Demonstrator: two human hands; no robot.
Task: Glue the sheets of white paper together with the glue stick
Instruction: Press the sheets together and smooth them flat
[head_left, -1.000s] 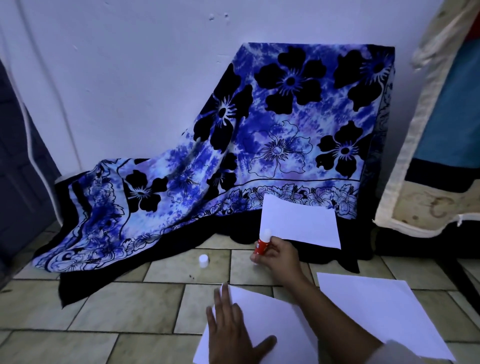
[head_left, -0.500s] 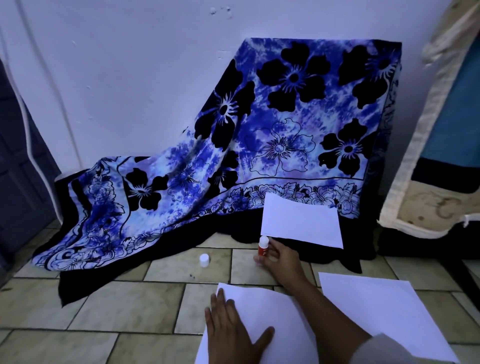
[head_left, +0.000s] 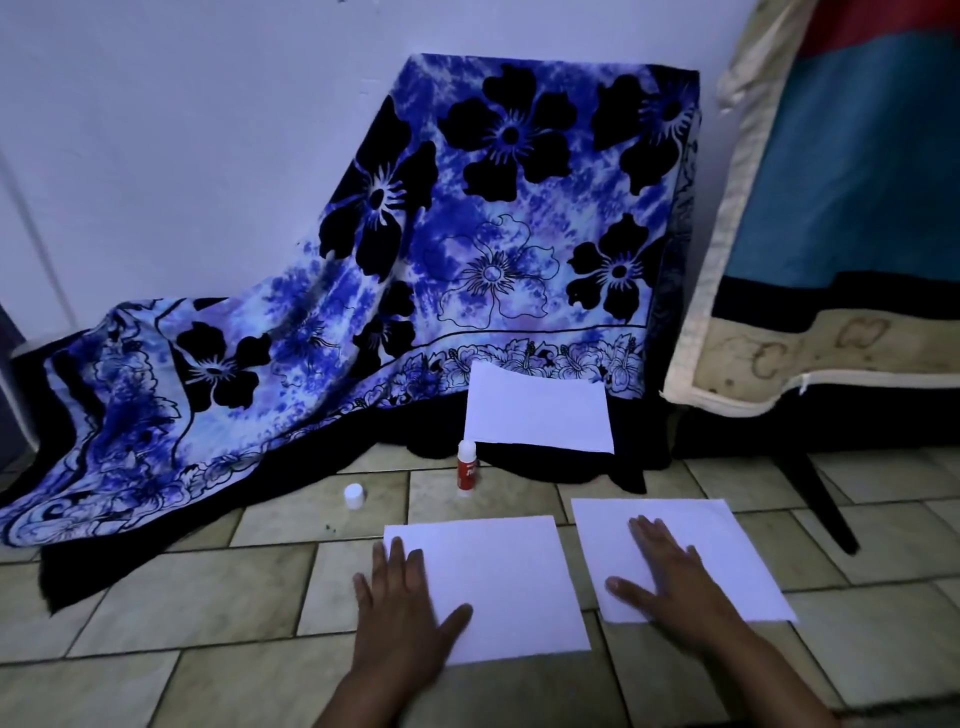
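The left hand lies flat and spread, palm down, on the near left corner of a white sheet on the tiled floor; its fingers reach over the sheet's left edge and its thumb points right across the paper. It grips nothing, only presses down. The right hand is likewise open and flat, fingers splayed, resting on a second white sheet that lies just to the right of the first, with a narrow strip of floor between the two. It holds nothing either.

Beyond the gap between the sheets, farther from the person, the glue stick stands upright on the floor, uncapped, with its white tip showing above a red body. Neither hand touches it. Its small white cap sits on the tiles to the left of it, apart from it.

Just right of the stick and farther back, a third white sheet leans or lies on the dark hem of a blue floral cloth. That cloth hangs over some piece of furniture against a pale wall and spills down to the floor at the left. At the far right stands a worn cushion or mattress with blue, red and black fabric and a cream border.
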